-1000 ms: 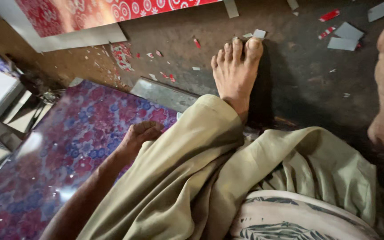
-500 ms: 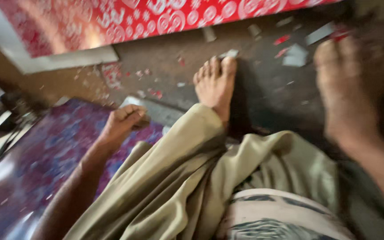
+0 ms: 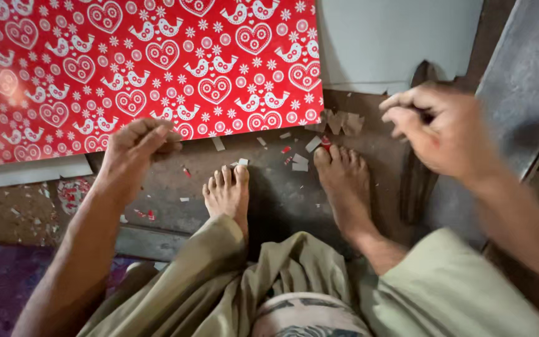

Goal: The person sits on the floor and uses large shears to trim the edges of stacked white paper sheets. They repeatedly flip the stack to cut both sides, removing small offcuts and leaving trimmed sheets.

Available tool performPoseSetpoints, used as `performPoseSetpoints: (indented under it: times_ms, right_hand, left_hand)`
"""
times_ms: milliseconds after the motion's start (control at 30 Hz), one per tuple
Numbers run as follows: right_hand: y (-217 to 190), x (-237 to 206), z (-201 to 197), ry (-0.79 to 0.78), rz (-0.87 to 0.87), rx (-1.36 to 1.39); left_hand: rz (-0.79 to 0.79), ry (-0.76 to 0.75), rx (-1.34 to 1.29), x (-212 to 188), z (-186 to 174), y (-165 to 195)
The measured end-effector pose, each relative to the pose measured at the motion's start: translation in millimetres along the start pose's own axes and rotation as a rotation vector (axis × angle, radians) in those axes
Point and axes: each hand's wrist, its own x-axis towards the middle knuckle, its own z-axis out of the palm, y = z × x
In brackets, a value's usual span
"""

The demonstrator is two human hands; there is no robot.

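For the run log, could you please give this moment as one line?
left hand: empty, over red sheet edge | right hand: fingers curled, blurred | floor: paper scraps

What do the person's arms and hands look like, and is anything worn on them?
Both forearms are bare, with no sleeves, gloves, watch or rings visible. The left hand is in fairly sharp view; the right hand is blurred, with a small reddish mark on it. Below, loose olive-beige clothing covers the legs.
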Motion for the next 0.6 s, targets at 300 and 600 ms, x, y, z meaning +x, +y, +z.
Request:
performPoseSetpoints:
  times_ms: [300,600]
  right_hand:
    - [131.5,0.9,88.4,-0.049,-0.234,-0.307]
    - [131.9,-5.0,35.4,0.154,0.19,0.175]
  left_hand:
    - [0.082,0.016,-0.128,39.7,24.5,40.4]
    - [0.2,0.087,0.439,42.8,67.5,70.0]
